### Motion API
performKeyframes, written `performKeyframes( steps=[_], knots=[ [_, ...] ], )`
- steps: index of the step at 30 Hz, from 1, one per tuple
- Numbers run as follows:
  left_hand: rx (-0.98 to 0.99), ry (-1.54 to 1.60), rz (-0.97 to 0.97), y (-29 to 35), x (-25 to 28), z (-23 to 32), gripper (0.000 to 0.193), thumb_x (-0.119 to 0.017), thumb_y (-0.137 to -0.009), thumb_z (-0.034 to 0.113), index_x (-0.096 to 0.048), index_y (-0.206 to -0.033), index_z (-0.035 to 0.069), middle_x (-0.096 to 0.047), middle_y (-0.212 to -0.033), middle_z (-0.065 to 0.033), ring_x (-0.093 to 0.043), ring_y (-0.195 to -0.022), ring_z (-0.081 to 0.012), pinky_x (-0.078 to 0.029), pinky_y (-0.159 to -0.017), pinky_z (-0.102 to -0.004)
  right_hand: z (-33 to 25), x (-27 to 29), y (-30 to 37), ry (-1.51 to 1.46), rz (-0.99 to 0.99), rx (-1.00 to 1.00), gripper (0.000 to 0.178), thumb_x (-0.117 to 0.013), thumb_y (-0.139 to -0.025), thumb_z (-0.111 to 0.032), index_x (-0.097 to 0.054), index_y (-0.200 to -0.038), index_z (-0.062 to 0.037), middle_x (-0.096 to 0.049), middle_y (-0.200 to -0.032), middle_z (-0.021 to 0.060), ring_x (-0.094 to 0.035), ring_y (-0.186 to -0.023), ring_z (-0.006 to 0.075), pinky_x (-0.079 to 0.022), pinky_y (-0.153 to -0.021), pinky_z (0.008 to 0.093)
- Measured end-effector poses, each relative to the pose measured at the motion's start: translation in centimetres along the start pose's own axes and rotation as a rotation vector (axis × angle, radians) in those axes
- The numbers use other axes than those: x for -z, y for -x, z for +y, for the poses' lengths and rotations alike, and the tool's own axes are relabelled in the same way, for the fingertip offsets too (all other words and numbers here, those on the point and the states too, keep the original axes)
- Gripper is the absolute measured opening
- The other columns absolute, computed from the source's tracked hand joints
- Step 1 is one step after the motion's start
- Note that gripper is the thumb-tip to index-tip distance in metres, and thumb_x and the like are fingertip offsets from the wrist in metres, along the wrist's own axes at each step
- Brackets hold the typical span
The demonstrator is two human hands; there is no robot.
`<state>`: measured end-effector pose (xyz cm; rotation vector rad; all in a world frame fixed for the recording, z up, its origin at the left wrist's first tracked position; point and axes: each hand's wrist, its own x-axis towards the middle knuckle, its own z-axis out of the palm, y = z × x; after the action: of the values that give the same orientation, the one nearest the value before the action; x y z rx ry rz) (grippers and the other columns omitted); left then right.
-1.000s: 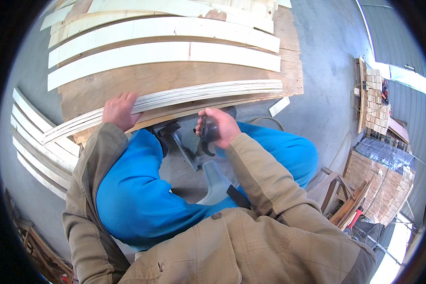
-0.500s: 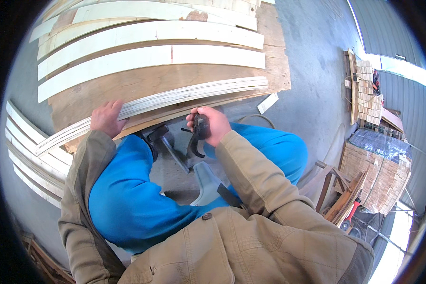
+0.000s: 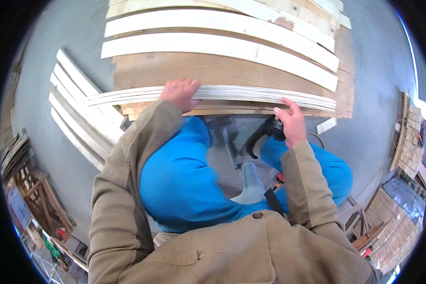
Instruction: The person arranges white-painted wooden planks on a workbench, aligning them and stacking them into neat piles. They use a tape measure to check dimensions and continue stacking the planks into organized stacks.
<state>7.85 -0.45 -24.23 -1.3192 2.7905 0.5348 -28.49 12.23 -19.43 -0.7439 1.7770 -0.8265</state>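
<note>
My left hand (image 3: 181, 94) is closed over a stack of long, thin white wooden slats (image 3: 251, 92), its thumb on the near side. The slats lie face to face along the near edge of a plywood board (image 3: 189, 71). In my right hand (image 3: 292, 124) is a black tool with a rounded handle and a curved arm (image 3: 254, 142); its exact kind is unclear. My right forefinger stretches out to the near side of the stack, close to its right end. A grey metal bar (image 3: 229, 149) with a dark, blurred head stands between my knees.
More white slats (image 3: 189, 41) lie spaced across the board. Another group of slats (image 3: 80, 113) rests at the left. A small white offcut (image 3: 326, 125) and a hose lie on the floor at the right, with stacked wood bundles (image 3: 397, 213) beyond.
The view has swung left, so everything sits further right in it. My right hand has risen toward the slats and its forefinger has extended. My left hand still holds the stack.
</note>
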Motion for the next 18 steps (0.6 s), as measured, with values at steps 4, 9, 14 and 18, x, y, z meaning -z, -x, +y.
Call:
performKeyframes(
  steps=[4,9,14,18],
  knots=[
    [0.016,-0.012,-0.007,0.1,0.6,0.2,0.045,-0.09,-0.08,0.029,-0.068,-0.115,0.011,-0.075,-0.106,-0.0129,-0.074,-0.102,-0.034,-0.06,-0.086,-0.0482,-2.5,-1.2,0.4,0.761,0.024,0.204,0.086,-0.086,-0.085,-0.029,-0.048,-0.161,-0.0132,-0.071,-0.093,0.0134,-0.071,-0.09,0.0336,-0.056,-0.085,0.0454],
    [-0.022,0.051,0.068,0.2,0.7,0.3,0.041,-0.088,-0.08,0.03,-0.067,-0.11,0.011,-0.073,-0.102,-0.0133,-0.073,-0.1,-0.0359,-0.059,-0.084,-0.0496,-4.8,-3.3,-0.5,1.165,-0.055,0.176,0.095,-0.088,-0.086,-0.033,-0.04,-0.166,-0.016,-0.077,-0.116,0.0202,-0.075,-0.11,0.0394,-0.06,-0.091,0.0499],
    [-0.023,0.07,0.056,0.2,0.6,0.2,0.042,-0.087,-0.082,0.033,-0.067,-0.111,0.011,-0.073,-0.104,-0.0126,-0.072,-0.1,-0.0368,-0.059,-0.084,-0.0501,-4.8,-4.1,-1.1,1.225,-0.04,0.113,0.083,-0.083,-0.092,-0.029,-0.043,-0.164,-0.0175,-0.078,-0.115,0.0188,-0.076,-0.105,0.04,-0.06,-0.088,0.0516],
    [-0.001,0.069,0.011,0.1,0.8,0.4,0.041,-0.087,-0.083,0.033,-0.067,-0.111,0.01,-0.073,-0.105,-0.0121,-0.072,-0.102,-0.0367,-0.059,-0.084,-0.0504,-4.1,-4.5,-1.5,1.188,0.04,0.093,0.068,-0.076,-0.097,-0.026,-0.049,-0.159,-0.0203,-0.079,-0.111,0.0188,-0.076,-0.103,0.0409,-0.059,-0.088,0.0528]
  ],
)
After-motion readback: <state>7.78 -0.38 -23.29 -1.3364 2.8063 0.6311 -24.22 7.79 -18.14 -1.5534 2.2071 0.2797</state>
